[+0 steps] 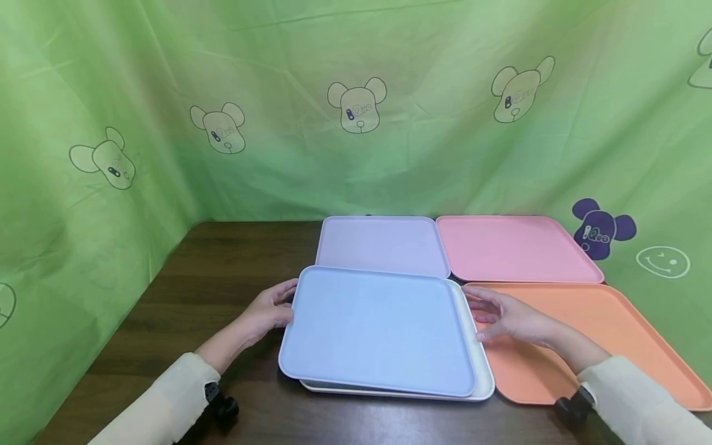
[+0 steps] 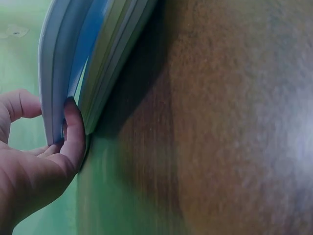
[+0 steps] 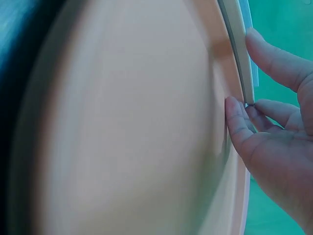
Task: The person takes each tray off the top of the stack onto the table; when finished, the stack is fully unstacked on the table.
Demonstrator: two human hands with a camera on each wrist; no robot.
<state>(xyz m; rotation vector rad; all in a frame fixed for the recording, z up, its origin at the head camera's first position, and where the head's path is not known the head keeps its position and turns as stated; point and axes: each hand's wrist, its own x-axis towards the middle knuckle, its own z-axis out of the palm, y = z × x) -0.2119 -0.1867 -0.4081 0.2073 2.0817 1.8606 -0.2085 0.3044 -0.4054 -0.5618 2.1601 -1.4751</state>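
Nearest my remote head camera: pale sleeves (image 1: 639, 398). I find the left hand (image 1: 269, 314) gripping the blue tray (image 1: 378, 330) by its left edge. That tray sits askew above the white tray (image 1: 483, 374), a gap showing at left. The right hand (image 1: 512, 318) touches the white tray's right rim; whether it grips, I cannot tell.

Dark brown, wood-grained bench (image 1: 245, 250) across the lower frame, with lavender tray (image 1: 384, 246) at centre, pink tray (image 1: 514, 249) right of centre, orange tray (image 1: 601, 334) at lower right; white tray (image 1: 483, 376) at lower centre, contact unclear.
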